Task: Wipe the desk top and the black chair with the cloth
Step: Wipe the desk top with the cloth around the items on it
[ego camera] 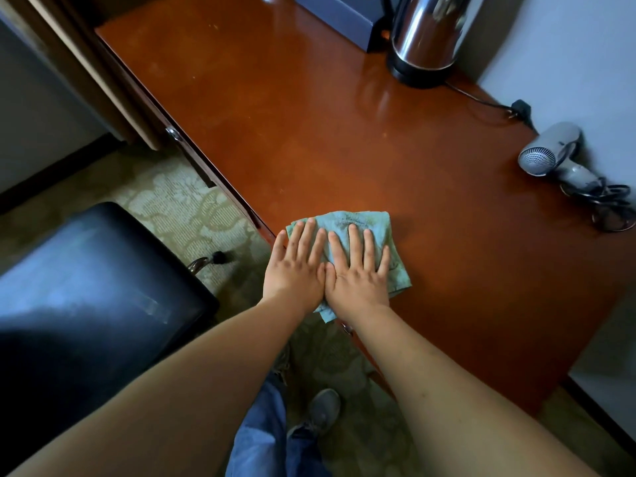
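Both hands lie flat with straight fingers, side by side, pressing on the green cloth (358, 228): the left hand (296, 270) and the right hand (358, 273). That cloth sits at the near edge of the desk top (309, 115). Beside the desk stands the black chair (93, 284). A shiny kettle (423, 32) and a hair dryer (554, 153) rest along the far edge.

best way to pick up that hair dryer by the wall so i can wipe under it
Grip the hair dryer by its handle, the narrow grey stem angling out from the barrel toward the coiled cord. Come from the open desk top side, since the wall stands right behind it. The barrel looks too fat for a sure hold, and the cord will likely trail, so lift it along.
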`<control>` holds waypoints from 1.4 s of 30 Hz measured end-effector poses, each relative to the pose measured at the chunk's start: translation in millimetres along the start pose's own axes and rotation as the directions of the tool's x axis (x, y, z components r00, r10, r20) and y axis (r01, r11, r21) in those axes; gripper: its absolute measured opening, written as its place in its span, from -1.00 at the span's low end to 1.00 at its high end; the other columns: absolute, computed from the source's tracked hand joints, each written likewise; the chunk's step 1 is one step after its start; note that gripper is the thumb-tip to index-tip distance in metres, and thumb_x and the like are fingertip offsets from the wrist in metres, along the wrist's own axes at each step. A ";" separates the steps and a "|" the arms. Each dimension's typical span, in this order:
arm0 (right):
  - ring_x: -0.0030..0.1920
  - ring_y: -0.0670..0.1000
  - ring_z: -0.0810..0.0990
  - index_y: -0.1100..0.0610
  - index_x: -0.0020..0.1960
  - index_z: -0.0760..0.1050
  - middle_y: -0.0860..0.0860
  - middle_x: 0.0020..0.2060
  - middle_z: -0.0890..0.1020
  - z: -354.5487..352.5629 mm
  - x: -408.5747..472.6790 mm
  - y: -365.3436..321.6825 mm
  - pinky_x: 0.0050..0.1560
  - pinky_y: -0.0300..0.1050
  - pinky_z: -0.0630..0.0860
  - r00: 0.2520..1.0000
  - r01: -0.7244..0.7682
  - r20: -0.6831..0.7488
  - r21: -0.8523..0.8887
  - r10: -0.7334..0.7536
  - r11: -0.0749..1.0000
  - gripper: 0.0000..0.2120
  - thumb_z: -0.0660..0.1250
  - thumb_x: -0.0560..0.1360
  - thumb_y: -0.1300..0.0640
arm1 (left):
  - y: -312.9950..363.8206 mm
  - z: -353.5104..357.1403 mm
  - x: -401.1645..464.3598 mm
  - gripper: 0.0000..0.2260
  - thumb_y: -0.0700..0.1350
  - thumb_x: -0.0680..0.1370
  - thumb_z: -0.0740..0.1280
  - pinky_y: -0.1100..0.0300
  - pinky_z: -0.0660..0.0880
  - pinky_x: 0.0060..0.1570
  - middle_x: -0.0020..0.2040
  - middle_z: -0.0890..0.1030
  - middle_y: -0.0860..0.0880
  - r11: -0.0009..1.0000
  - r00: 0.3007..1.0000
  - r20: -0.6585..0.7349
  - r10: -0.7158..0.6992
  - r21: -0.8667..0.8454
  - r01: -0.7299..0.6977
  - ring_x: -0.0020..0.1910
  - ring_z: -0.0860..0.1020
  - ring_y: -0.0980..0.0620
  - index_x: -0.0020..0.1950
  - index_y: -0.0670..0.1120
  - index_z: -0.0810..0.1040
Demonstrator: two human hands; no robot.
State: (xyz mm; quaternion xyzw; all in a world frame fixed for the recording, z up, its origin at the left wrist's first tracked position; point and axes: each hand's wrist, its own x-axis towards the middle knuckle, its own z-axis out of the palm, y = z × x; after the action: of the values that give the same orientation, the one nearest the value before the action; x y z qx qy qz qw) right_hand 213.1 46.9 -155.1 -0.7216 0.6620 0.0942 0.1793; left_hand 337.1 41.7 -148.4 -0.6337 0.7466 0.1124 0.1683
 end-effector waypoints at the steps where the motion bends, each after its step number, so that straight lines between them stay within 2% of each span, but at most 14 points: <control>1: 0.62 0.13 -0.33 -0.11 0.64 -0.26 0.04 0.64 -0.25 0.8 -1.3 -0.4 0.54 0.31 -0.33 1.000 0.002 0.001 -0.004 -0.002 1.000 -0.35 -0.40 0.56 -0.18 | 0.3 -0.2 -1.6 -0.44 0.11 0.68 -0.27 -0.12 -0.24 0.58 0.62 -0.37 -0.12 1.000 1.000 0.000 -0.002 -0.006 0.002 0.60 -0.35 -0.09 0.62 -0.09 -0.36; 3: 0.62 0.14 -0.30 -0.11 0.65 -0.23 0.05 0.65 -0.21 2.1 -3.5 0.2 0.54 0.31 -0.31 1.000 0.017 -0.011 -0.003 -0.017 1.000 -0.30 -0.44 0.51 -0.19 | 0.3 -1.0 -3.3 -0.44 0.11 0.69 -0.27 -0.11 -0.25 0.58 0.62 -0.37 -0.12 1.000 1.000 0.004 -0.006 -0.014 0.006 0.60 -0.36 -0.09 0.61 -0.09 -0.36; 8: 0.64 0.19 -0.08 -0.07 0.66 0.03 0.09 0.65 0.03 4.0 3.8 7.0 0.55 0.35 -0.15 0.995 0.053 -0.081 -0.004 -0.053 0.999 -0.37 -0.24 0.61 -0.18 | -1.2 -4.3 4.6 -0.44 0.10 0.68 -0.27 -0.14 -0.28 0.56 0.61 -0.39 -0.13 1.000 1.000 0.005 0.009 -0.010 -0.009 0.59 -0.38 -0.09 0.61 -0.09 -0.37; 13: 0.63 0.21 0.05 -0.05 0.64 0.14 0.12 0.62 0.15 3.4 12.1 10.2 0.54 0.39 -0.01 0.993 0.076 -0.092 -0.045 -0.079 0.996 -0.40 -0.13 0.63 -0.16 | -1.8 -2.6 9.0 -0.43 0.10 0.67 -0.29 -0.15 -0.27 0.55 0.61 -0.40 -0.13 0.999 1.000 0.004 0.009 -0.034 -0.008 0.58 -0.40 -0.10 0.61 -0.09 -0.37; 17: 0.64 0.19 -0.02 -0.08 0.65 0.07 0.10 0.64 0.08 -7.5 35.4 12.8 0.55 0.37 -0.07 0.992 0.098 -0.079 -0.055 -0.103 0.994 -0.40 -0.15 0.63 -0.17 | -6.1 -12.4 30.3 -0.43 0.09 0.67 -0.29 -0.18 -0.28 0.55 0.61 -0.39 -0.14 1.000 1.000 -0.001 -0.005 -0.021 0.005 0.59 -0.39 -0.11 0.61 -0.10 -0.38; 21: 0.64 0.15 -0.20 -0.12 0.66 -0.14 0.05 0.66 -0.11 -24.1 71.2 13.8 0.55 0.33 -0.22 0.992 0.110 -0.061 -0.053 -0.113 0.993 -0.44 -0.16 0.68 -0.16 | -13.9 -25.1 65.5 -0.44 0.09 0.68 -0.27 -0.18 -0.30 0.54 0.61 -0.38 -0.13 1.000 1.000 -0.008 -0.019 -0.019 0.019 0.59 -0.38 -0.10 0.61 -0.09 -0.36; 27: 0.62 0.12 -0.30 -0.13 0.65 -0.22 0.02 0.65 -0.22 -53.8 133.1 15.6 0.55 0.31 -0.28 0.993 0.119 -0.005 -0.046 -0.119 0.992 -0.44 -0.18 0.69 -0.17 | -23.9 -50.2 123.5 -0.45 0.08 0.68 -0.27 -0.16 -0.30 0.55 0.61 -0.39 -0.14 0.999 0.999 0.005 -0.048 0.014 0.047 0.59 -0.38 -0.12 0.61 -0.09 -0.38; 42: 0.63 0.09 -0.25 -0.17 0.65 -0.12 -0.02 0.65 -0.15 -131.7 329.9 29.1 0.56 0.29 -0.25 0.992 0.115 -0.051 -0.051 -0.118 0.992 -0.44 -0.12 0.68 -0.17 | -55.1 -126.3 311.4 -0.45 0.06 0.69 -0.26 -0.15 -0.30 0.56 0.62 -0.36 -0.13 0.994 0.994 -0.017 -0.108 0.013 0.108 0.61 -0.34 -0.11 0.62 -0.09 -0.34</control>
State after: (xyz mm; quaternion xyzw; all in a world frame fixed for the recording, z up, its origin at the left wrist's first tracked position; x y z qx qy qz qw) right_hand 205.8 -309.3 -161.3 -0.7653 0.6209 0.0799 0.1494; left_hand 333.9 -298.8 -152.6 -0.6728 0.7134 0.0929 0.1725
